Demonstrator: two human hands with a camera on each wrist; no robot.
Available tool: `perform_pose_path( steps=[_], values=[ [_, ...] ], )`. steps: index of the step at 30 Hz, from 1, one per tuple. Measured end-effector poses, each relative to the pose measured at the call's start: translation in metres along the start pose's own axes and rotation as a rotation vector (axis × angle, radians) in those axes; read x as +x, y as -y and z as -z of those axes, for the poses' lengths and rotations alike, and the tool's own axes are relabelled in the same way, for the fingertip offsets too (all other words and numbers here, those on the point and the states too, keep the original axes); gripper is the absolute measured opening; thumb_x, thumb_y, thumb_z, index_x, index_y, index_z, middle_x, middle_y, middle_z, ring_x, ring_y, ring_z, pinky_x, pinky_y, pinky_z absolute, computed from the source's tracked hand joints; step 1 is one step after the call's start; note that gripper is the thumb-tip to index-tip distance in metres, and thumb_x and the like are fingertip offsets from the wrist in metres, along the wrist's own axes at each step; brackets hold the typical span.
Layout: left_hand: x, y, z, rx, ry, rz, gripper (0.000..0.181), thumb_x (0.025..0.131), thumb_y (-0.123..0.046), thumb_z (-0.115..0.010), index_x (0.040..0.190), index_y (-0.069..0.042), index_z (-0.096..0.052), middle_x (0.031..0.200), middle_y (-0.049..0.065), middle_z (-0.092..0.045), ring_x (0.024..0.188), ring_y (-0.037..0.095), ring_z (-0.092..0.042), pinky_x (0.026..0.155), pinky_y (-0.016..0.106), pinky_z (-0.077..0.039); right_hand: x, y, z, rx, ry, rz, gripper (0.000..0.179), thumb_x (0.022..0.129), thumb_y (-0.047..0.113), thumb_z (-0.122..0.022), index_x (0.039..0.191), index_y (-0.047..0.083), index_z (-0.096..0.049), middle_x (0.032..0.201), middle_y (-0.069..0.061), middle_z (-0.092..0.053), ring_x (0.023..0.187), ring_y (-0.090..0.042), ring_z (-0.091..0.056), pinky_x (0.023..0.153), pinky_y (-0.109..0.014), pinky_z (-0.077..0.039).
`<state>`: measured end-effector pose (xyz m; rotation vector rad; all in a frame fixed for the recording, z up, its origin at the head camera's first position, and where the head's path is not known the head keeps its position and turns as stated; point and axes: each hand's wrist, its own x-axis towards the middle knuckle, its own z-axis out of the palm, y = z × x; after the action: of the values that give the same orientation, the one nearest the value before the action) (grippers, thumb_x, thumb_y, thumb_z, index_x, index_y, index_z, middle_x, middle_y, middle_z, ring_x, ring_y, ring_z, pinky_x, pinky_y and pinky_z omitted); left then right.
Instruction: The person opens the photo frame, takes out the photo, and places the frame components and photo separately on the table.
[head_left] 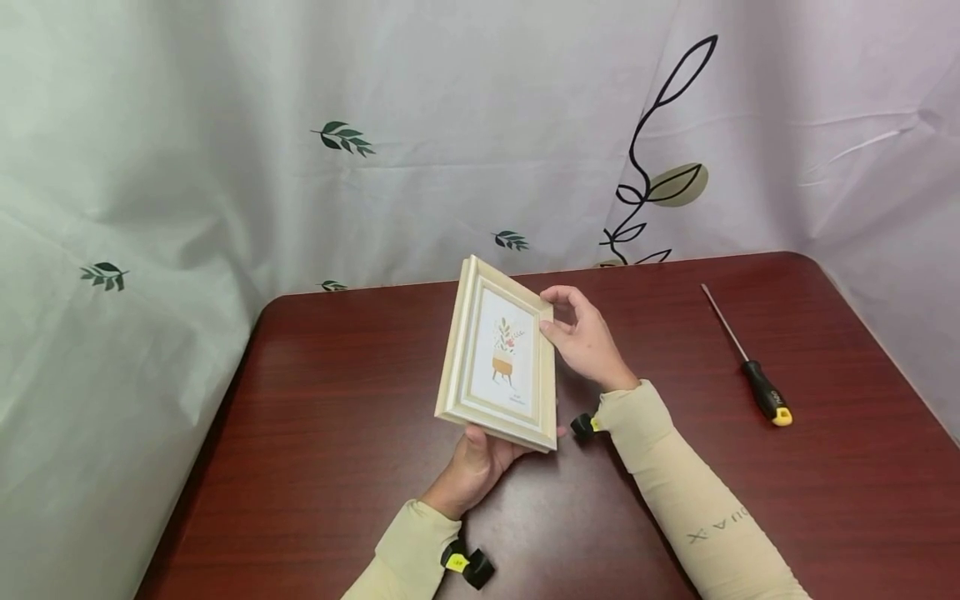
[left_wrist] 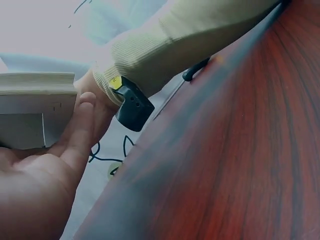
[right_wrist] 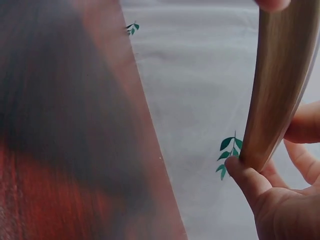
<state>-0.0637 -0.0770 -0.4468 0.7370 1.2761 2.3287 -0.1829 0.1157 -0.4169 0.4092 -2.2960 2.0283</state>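
A cream picture frame [head_left: 501, 354] is held up over the table, tilted, its front towards the head camera. Inside it is a print of a plant in an orange pot on legs. My left hand [head_left: 480, 468] grips the lower edge, thumb in front and the other fingers underneath, partly hidden. At the upper right side my right hand [head_left: 588, 340] pinches the border between thumb and fingers. Part of the frame's grey back [left_wrist: 55, 117] shows in the left wrist view. In the right wrist view the frame's side edge [right_wrist: 277, 85] stands beside my right hand [right_wrist: 287, 200].
On the right of the dark red-brown table [head_left: 322, 375] lies a screwdriver [head_left: 761, 387] with a black and yellow handle, its shaft pointing to the back. A pale curtain [head_left: 450, 100] with leaf prints hangs behind the table and along its sides.
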Motion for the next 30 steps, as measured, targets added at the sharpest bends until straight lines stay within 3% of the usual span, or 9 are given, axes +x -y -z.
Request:
perform_pose_path(
  steps=[6, 12, 17, 22, 27, 30],
  values=[
    [-0.0017, 0.0010, 0.0012, 0.038, -0.051, -0.018, 0.105, 0.091, -0.071, -0.044, 0.157, 0.003, -0.011, 0.147, 0.017, -0.044, 0.120, 0.029, -0.060, 0.100, 0.045, -0.049, 0.0009, 0.0012, 0.0021, -0.038, -0.001, 0.003, 0.053, 0.095, -0.007, -0.060, 0.146, 0.003, -0.047, 0.132, -0.020, -0.053, 0.125, -0.031, -0.053, 0.103, -0.046, -0.047],
    [-0.0031, 0.0036, 0.0026, 0.097, -0.108, -0.032, 0.104, 0.092, -0.068, -0.043, 0.154, 0.010, -0.011, 0.143, 0.021, -0.045, 0.116, 0.021, -0.061, 0.098, 0.043, -0.051, 0.0001, 0.0024, 0.0049, -0.143, -0.013, -0.011, 0.048, 0.103, 0.016, -0.057, 0.150, 0.016, -0.048, 0.126, -0.015, -0.056, 0.125, -0.029, -0.050, 0.109, -0.051, -0.035],
    [-0.0022, 0.0051, 0.0003, 0.125, -0.148, -0.032, 0.104, 0.091, -0.063, -0.049, 0.151, 0.013, -0.013, 0.141, 0.025, -0.046, 0.110, 0.021, -0.065, 0.097, 0.042, -0.052, -0.0014, 0.0039, 0.0055, -0.194, 0.002, -0.015, 0.048, 0.106, 0.029, -0.052, 0.153, 0.020, -0.046, 0.125, -0.013, -0.055, 0.122, -0.029, -0.050, 0.103, -0.049, -0.038],
    [-0.0013, 0.0048, -0.0015, 0.152, -0.169, -0.022, 0.101, 0.089, -0.061, -0.053, 0.149, 0.013, -0.021, 0.137, 0.032, -0.051, 0.109, 0.021, -0.067, 0.095, 0.041, -0.054, -0.0023, 0.0045, 0.0056, -0.234, 0.007, -0.021, 0.047, 0.106, 0.032, -0.052, 0.150, 0.018, -0.050, 0.129, -0.014, -0.053, 0.115, -0.027, -0.049, 0.096, -0.045, -0.041],
    [-0.0013, 0.0031, -0.0005, 0.328, -0.179, -0.016, 0.101, 0.086, -0.064, -0.053, 0.146, 0.015, -0.032, 0.131, 0.039, -0.054, 0.100, 0.015, -0.070, 0.093, 0.033, -0.054, -0.0011, 0.0010, 0.0040, -0.232, 0.013, -0.008, 0.043, 0.105, 0.030, -0.055, 0.144, 0.012, -0.055, 0.127, -0.015, -0.052, 0.109, -0.026, -0.049, 0.092, -0.043, -0.046],
    [-0.0017, 0.0049, 0.0001, 0.449, -0.198, -0.017, 0.105, 0.084, -0.068, -0.052, 0.148, 0.014, -0.032, 0.135, 0.036, -0.053, 0.109, 0.009, -0.065, 0.099, 0.027, -0.048, -0.0009, -0.0010, 0.0041, -0.215, 0.012, -0.001, 0.042, 0.104, 0.030, -0.055, 0.141, 0.010, -0.056, 0.126, -0.016, -0.051, 0.110, -0.027, -0.050, 0.093, -0.045, -0.046]
  ],
)
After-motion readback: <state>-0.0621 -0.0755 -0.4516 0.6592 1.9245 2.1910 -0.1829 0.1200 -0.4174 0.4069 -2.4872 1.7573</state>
